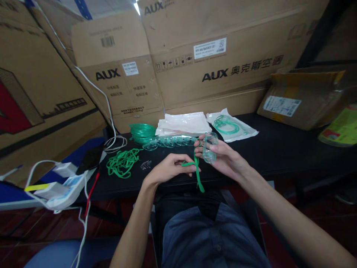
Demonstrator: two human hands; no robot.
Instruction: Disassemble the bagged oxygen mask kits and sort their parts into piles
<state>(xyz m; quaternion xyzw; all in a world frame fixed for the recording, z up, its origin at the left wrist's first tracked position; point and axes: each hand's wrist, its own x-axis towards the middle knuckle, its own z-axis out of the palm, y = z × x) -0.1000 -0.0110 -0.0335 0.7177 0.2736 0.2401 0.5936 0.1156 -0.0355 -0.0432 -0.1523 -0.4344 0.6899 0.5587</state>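
Note:
My right hand point(224, 158) is closed around a clear plastic mask point(209, 148), held just above the front edge of the black table point(279, 149). My left hand point(170, 168) pinches a green elastic strap point(197, 172) that runs up to the mask and hangs down below my fingers. Both hands are close together over my lap.
A row of clear masks point(170, 141) lies behind my hands, with coiled green tubing point(142, 133), a pile of green straps point(122, 162), small clear clips point(145, 165), flat white bags point(184, 123) and a bagged tube set point(231, 125). Cardboard boxes point(223, 56) wall the back. Cables and a white power strip point(55, 188) lie left.

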